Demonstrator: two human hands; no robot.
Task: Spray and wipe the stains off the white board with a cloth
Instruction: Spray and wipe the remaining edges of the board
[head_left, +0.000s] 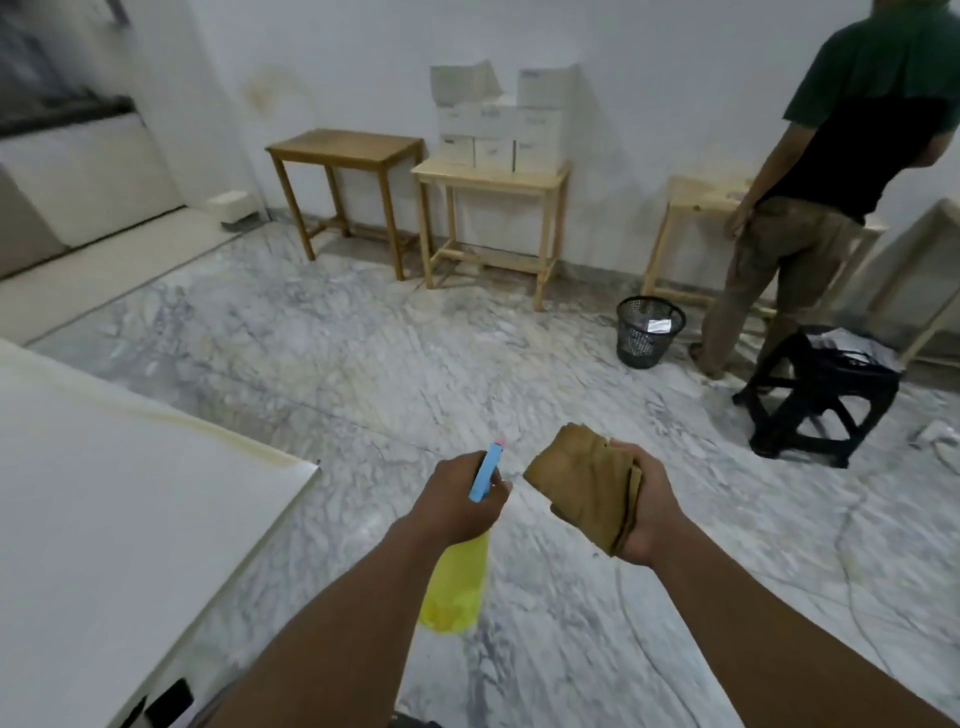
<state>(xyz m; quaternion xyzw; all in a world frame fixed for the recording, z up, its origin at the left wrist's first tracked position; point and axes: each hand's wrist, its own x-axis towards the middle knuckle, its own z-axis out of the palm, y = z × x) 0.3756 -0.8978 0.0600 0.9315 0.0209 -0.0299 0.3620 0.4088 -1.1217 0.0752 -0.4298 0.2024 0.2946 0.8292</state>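
Observation:
My left hand (462, 496) grips a spray bottle (454, 587) with a yellow body and a blue trigger head; the bottle hangs below my fist over the floor. My right hand (647, 506) holds a folded brown cloth (584, 483), just right of the bottle. The white board (119, 499) lies flat at the lower left, with a yellowish stain along its far edge. Both hands are to the right of the board, apart from it.
Marble floor ahead. Two wooden tables (348, 150) stand at the back wall, one bearing white boxes (501, 122). A black mesh bin (649, 330) and a black stool (821, 395) stand at right, near a person (831, 182) facing the wall.

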